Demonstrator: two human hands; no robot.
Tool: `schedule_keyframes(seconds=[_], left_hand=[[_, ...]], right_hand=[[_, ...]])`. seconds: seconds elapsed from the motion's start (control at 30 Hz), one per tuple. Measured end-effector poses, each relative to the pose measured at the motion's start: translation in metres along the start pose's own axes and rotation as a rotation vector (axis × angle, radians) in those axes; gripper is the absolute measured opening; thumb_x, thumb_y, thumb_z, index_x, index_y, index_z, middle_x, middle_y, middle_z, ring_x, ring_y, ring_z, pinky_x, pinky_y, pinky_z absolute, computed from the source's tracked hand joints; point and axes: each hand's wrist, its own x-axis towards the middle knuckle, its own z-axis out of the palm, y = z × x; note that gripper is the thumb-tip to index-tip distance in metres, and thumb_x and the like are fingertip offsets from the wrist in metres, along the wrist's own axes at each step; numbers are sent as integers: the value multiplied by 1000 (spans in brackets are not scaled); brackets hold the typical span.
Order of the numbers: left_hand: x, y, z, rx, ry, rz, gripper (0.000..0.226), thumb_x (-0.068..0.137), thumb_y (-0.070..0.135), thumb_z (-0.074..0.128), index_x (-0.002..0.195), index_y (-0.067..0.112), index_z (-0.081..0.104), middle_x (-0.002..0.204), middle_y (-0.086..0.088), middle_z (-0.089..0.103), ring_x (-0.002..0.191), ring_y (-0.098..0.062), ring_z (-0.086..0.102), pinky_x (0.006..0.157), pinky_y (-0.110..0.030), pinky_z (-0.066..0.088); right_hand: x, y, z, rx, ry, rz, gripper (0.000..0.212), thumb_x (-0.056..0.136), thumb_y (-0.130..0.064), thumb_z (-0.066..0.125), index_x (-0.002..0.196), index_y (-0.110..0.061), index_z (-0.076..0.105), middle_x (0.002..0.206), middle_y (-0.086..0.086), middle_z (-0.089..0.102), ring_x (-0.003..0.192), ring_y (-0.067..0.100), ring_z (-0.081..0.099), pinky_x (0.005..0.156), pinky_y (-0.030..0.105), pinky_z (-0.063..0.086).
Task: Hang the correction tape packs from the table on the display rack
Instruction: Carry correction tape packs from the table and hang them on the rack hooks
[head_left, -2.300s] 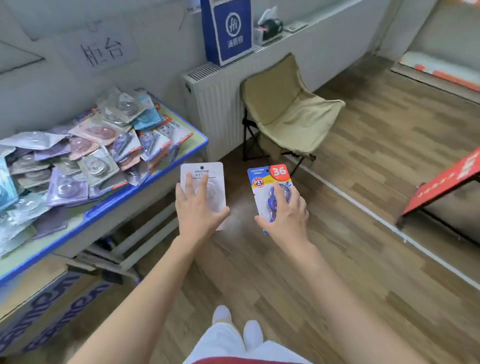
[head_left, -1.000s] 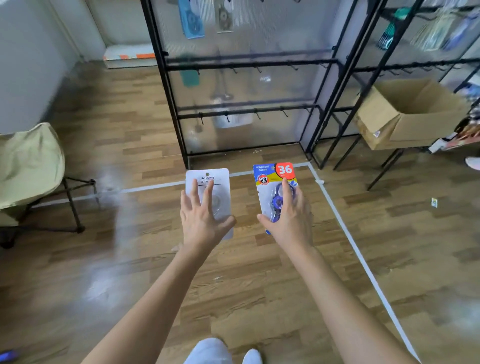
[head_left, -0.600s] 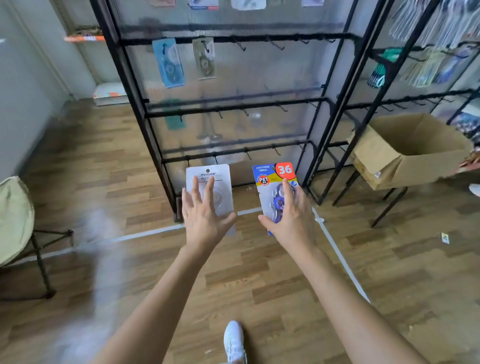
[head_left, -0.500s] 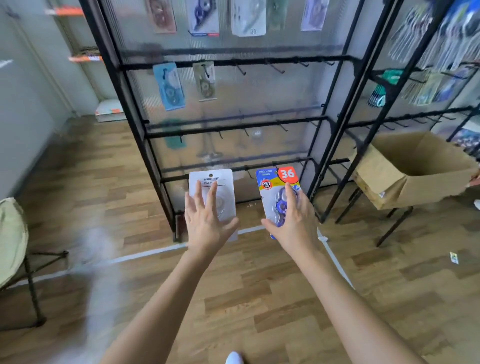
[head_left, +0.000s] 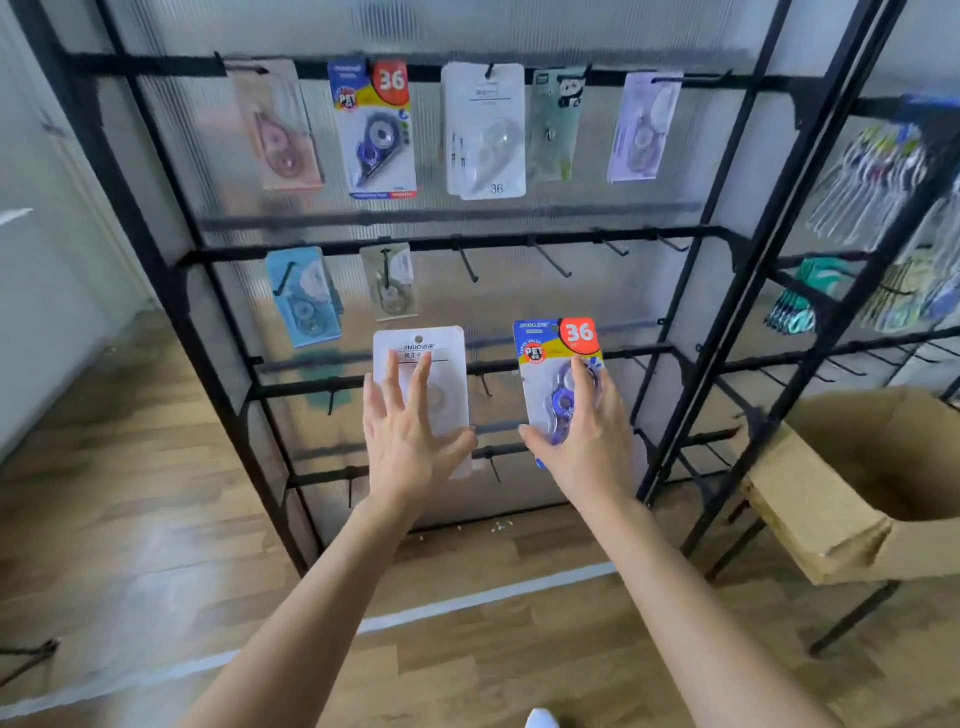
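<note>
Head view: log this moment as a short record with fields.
left hand: holds white pack upright
right hand: holds blue pack marked 36, upright
display rack: directly ahead; neither held pack hung yet
top row: five packs hanging
second row: two packs at left, bare hooks to their right
right side: open cardboard box

White pack (head_left: 448, 375); blue pack (head_left: 540, 387); both upright

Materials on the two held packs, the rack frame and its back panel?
White pack: matte white card, faint clear blister, likely plastic.
Blue pack: glossy printed card with a clear blister, likely plastic.
Rack frame: thin black bars, probably painted metal.
Back panel: translucent ribbed sheet, likely plastic.
</note>
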Motion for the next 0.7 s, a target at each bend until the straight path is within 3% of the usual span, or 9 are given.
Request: schedule_keyframes(seconds=[0.27, 0.37, 0.47, 0.6, 0.7], left_hand=[[127, 38, 60, 44, 110, 8, 93, 68, 43, 69, 148, 23, 25, 156, -15, 13, 142, -44, 8, 114, -53, 15], [162, 45, 72, 54, 151, 4, 94, 65, 49, 60, 148, 25, 23, 156, -13, 12, 142, -43, 6, 112, -54, 20], [193, 53, 73, 51, 183, 14, 94, 67, 48, 62, 149, 23, 24, 158, -12, 9, 143, -42, 5, 113, -53, 15], [237, 64, 67, 55, 257, 94, 94, 64, 58, 46, 148, 20, 28, 157, -14, 11, 142, -44, 7, 114, -50, 12], [268, 70, 60, 63, 270, 151, 92, 68, 56, 50, 149, 22, 24, 158, -13, 7, 143, -43, 0, 115, -50, 6]], right_hand=[[142, 36, 22, 55, 68, -137, 93, 68, -38, 81, 143, -7, 36, 136, 24, 43, 119, 41, 46, 92, 51, 44], [180, 42, 31, 88, 79, -169, 94, 64, -36, 84, 142, -7, 38, 136, 25, 43, 118, 43, 47, 91, 51, 44], [207, 46, 41, 111, 96, -191, 95, 62, -34, 85, 140, -7, 39, 135, 26, 45, 118, 45, 47, 90, 53, 46], [233, 47, 49, 133, 113, -204, 93, 64, -32, 84, 141, -4, 39, 135, 27, 43, 121, 45, 44, 95, 54, 41], [247, 45, 54, 139, 141, -206, 93, 64, -30, 84, 141, -4, 39, 134, 26, 44, 120, 45, 45, 93, 55, 42]])
